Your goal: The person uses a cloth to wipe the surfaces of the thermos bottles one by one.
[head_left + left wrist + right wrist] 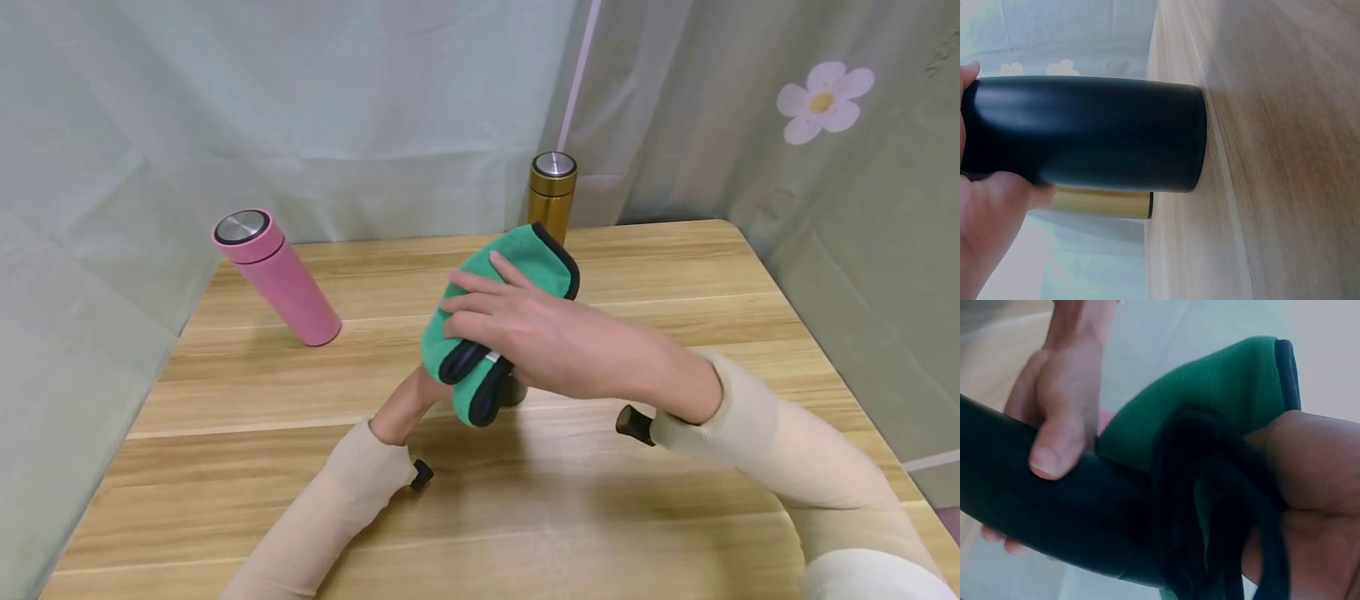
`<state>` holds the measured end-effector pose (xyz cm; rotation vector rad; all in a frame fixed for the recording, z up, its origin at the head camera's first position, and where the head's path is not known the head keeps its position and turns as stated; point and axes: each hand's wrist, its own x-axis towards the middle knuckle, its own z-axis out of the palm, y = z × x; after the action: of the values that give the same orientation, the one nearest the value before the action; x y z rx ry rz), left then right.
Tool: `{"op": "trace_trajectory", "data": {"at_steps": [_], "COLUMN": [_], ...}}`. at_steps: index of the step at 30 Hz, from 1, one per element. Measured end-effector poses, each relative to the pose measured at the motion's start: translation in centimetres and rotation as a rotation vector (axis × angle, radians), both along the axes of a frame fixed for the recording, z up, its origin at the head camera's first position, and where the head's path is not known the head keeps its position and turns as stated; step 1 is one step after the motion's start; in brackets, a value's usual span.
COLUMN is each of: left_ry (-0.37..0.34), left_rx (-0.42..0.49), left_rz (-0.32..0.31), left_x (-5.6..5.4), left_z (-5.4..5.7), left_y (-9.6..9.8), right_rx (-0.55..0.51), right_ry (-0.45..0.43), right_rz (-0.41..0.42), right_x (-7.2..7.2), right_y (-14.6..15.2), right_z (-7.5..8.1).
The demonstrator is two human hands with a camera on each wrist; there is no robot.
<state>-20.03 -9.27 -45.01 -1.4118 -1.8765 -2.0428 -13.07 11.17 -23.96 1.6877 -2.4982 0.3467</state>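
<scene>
Behind the hands and to both sides of them we see a pale curtain (375, 100); beneath the hands and spreading out around them lies a wood-grain table (570, 533); two beige sleeves (795, 458) reach in to the wrists; a dark bottle (1104, 131) is in the left hand (1060, 412), below the right hand (525, 333), and we cannot tell whether its base touches the table; the left hand is curled round its side, thumb on one face and fingertips showing past the other; to the left of the left hand and farther out we have a pink bottle (288, 287); beyond the right hand a gold bottle (552, 204) stands upright, its lower part hidden from us; under the right hand, over the dark bottle's upper end, we find a folded green cloth (525, 254) with black edging; the right hand lies spread across it, fingers fairly straight; past the right hand, to its right, we see a flower print (822, 102); at each cuff, just behind the hand, sits a small dark stub (635, 423).
</scene>
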Motion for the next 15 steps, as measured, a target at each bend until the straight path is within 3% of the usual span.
{"op": "trace_trajectory", "data": {"at_steps": [3, 6, 7, 9, 13, 15], "left_ry": [-0.082, -0.174, -0.186, -0.250, -0.327, -0.330], "left_rx": [-0.001, -0.028, -0.095, -0.151, -0.252, -0.245], "left_rz": [-0.055, -0.103, -0.079, -0.049, 0.002, 0.015], "left_x": [0.1, 0.9, 1.6, 2.3, 2.7, 2.7], "left_z": [0.3, 2.7, 4.5, 5.9, 6.7, 6.8], "left_y": [0.4, 1.4, 1.9, 2.4, 2.8, 2.9], "right_rx": [0.020, 0.021, 0.024, 0.034, 0.032, 0.011], "right_ry": [-0.089, -0.178, -0.202, -0.246, -0.326, -0.356], "right_rz": [-0.008, -0.025, -0.032, -0.047, -0.062, -0.057], "right_x": [-0.8, -1.8, -2.2, -3.0, -4.5, -5.3], "right_y": [-0.4, -0.6, -0.7, -0.8, -0.6, -0.4], "right_z": [0.9, 1.7, 2.0, 2.4, 2.8, 2.7]}}
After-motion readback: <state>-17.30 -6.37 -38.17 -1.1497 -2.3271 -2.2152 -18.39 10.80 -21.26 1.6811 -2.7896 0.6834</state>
